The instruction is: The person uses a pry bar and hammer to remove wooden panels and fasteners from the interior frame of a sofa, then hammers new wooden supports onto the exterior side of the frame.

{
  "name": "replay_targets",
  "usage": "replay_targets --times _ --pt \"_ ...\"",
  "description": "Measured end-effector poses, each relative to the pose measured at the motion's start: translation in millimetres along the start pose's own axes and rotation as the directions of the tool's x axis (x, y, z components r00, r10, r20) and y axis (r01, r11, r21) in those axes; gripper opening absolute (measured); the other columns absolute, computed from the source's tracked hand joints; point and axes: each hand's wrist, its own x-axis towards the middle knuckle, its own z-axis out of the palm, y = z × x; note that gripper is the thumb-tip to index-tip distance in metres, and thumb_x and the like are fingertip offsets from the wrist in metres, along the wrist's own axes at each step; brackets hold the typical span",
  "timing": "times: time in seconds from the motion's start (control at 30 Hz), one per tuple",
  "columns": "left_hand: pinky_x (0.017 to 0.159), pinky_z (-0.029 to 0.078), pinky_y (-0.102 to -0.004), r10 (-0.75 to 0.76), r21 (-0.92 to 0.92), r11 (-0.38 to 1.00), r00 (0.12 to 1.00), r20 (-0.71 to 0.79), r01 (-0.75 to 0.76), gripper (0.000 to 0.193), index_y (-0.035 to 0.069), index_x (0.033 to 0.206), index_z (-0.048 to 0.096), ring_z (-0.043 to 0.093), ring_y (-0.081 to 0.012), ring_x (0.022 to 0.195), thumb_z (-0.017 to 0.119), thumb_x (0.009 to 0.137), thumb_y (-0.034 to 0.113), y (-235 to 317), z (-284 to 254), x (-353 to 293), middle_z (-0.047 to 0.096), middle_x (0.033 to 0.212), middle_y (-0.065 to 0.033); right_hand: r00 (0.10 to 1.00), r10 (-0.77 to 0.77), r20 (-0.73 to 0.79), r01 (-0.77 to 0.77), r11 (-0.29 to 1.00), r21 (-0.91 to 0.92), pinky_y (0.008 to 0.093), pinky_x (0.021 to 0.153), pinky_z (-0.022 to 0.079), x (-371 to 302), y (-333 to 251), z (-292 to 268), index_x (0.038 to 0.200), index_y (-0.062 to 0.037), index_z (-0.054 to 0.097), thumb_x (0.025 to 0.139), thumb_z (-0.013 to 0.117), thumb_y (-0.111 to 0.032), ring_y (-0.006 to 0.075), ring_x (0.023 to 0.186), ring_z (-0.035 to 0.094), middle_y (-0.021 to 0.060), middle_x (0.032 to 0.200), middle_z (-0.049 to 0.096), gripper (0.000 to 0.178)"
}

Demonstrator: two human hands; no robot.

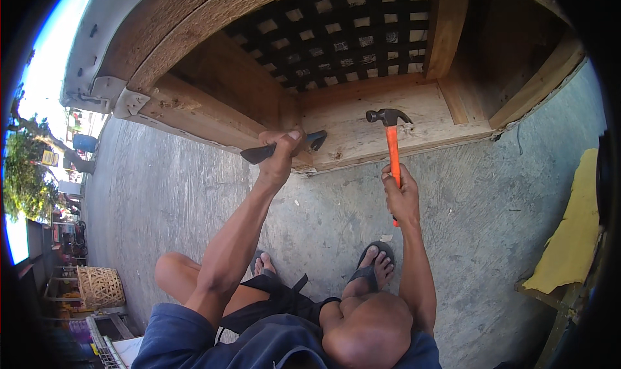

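My left hand (279, 158) is closed in a fist around the middle of a dark pry bar (257, 154), thumb on top. One flat end sticks out to the left of my fist, and the other end, bent like a hook, reaches right, close to the light wooden board (362, 113) along the near side of the frame. I cannot tell whether that end touches the wood.

My right hand (402, 197) is wrapped around the lower part of the orange handle of a claw hammer (392, 149). I have it upright in my view, its dark head in front of the same board, striking face to the left and claw to the right. Whether the head meets the board I can't tell.

The wooden furniture frame (446, 26) stands open toward me, with black webbing (377, 21) woven in a grid across its back. Pale covering (97, 39) wraps the outer corner on the left, ragged at its edge.

I am low over the gray concrete floor (310, 207), knees bent, in a blue shirt (181, 336) and black shorts (284, 304), with a dark sandal (367, 275) on my right foot. Off to the right hangs a yellow sheet (569, 226) with an uneven edge; far to the left are a woven basket (101, 287) and a blue container (84, 142) near some green foliage (29, 175).
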Motion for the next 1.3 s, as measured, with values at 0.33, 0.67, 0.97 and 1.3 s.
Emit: replay_targets --times 0.33,0.67,0.97,1.3 --pt "0.062 0.033 -0.0365 0.32 0.048 0.947 0.944 -0.087 -0.316 0.045 0.001 0.061 0.031 0.036 -0.0185 0.054 0.054 0.095 0.019 1.8 7.6 -49.8 0.036 0.056 -0.0051 0.974 0.227 -0.013 -0.226 0.972 0.059 0.0242 0.049 0.033 -11.8 -41.0 -1.3 0.1 -0.0079 0.064 0.102 0.065 -0.033 0.0034 0.054 0.04 -0.0067 0.066 0.045 0.025" --pt "0.064 0.033 -0.0379 0.329 0.026 0.944 0.94 -0.09 -0.328 0.047 0.002 0.06 0.032 0.036 -0.0189 0.053 0.053 0.096 0.023 1.3 3.2 -44.0 0.037 0.055 -0.0057 0.963 -0.226 -0.146 0.247 0.958 0.144 0.0254 0.045 0.039 0.1 -62.9 22.0 0.106 -0.0047 0.063 0.108 0.055 -0.033 0.0039 0.051 0.046 -0.0051 0.067 0.049 0.029" --pt "0.062 0.032 -0.0372 0.333 0.01 0.942 0.935 -0.123 -0.335 0.047 0.003 0.061 0.03 0.033 -0.0179 0.053 0.053 0.098 0.023 -3.7 4.7 -37.2 0.035 0.056 -0.0045 0.885 0.029 0.464 0.409 0.424 -0.808 0.0382 0.056 0.046 47.7 -37.3 22.8 0.11 -0.0001 0.062 0.109 0.051 -0.036 0.0242 0.059 0.059 0.0134 0.07 0.062 0.038" --pt "0.062 0.033 -0.0374 0.29 0.043 0.957 0.952 -0.096 -0.287 0.046 0.001 0.062 0.032 0.034 -0.0179 0.054 0.054 0.098 0.019 -0.9 -3.0 -39.7 0.036 0.056 -0.0049 0.967 0.034 0.253 0.147 0.739 -0.658 0.0456 0.059 0.048 61.3 -70.9 32.3 0.115 -0.0044 0.055 0.11 0.047 -0.036 0.0327 0.063 0.067 0.0194 0.07 0.065 0.033"
